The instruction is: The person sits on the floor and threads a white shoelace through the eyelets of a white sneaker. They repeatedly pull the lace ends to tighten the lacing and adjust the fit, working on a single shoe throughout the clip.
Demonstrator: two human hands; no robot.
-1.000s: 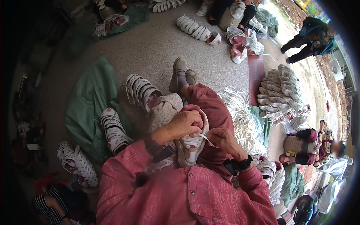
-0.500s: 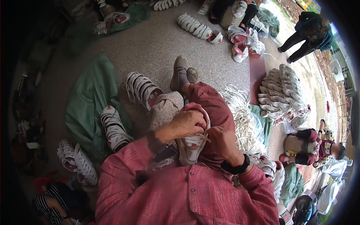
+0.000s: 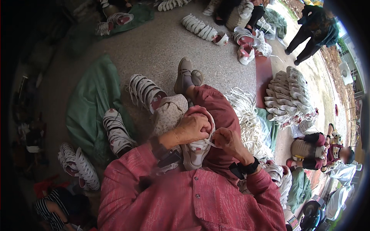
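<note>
While you sit on the floor, a white shoe (image 3: 195, 151) with dark red trim rests on your lap, against your raised knee in dark red trousers. Your left hand (image 3: 194, 128) is closed over the top of the shoe, gripping it. Just right of the shoe, your right hand (image 3: 228, 141) is pinched shut on a white lace (image 3: 213, 144) running out from the shoe; the two hands are close but not touching. Compared with a second ago, the right hand has moved up and out from the shoe, so the lace now looks pulled taut, which suggests a lacing pass is being tightened. Right of the shoe lies a heap of loose white laces (image 3: 246, 115). Beyond that heap stands a stacked pile of finished white shoes (image 3: 287, 94). Left of the shoe, more white shoes (image 3: 115, 131) lie on a green sheet (image 3: 88, 104).
</note>
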